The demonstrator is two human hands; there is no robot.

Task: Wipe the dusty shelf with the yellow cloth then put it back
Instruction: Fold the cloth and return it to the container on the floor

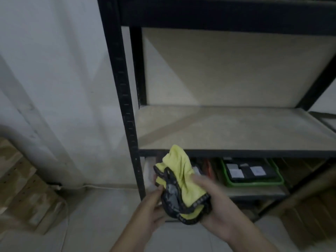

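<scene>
Both hands, the left hand [154,206] and right hand [214,202], clutch the bunched yellow cloth [181,177] just below the shelf [227,128]. Wadded like that, it could just smear the dust.

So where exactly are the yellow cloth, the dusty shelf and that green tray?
yellow cloth [183,171]: head view, on its bunched yellow middle.
dusty shelf [236,128]: head view, on the bare board.
green tray [254,184]: head view, on its front rim.
</scene>
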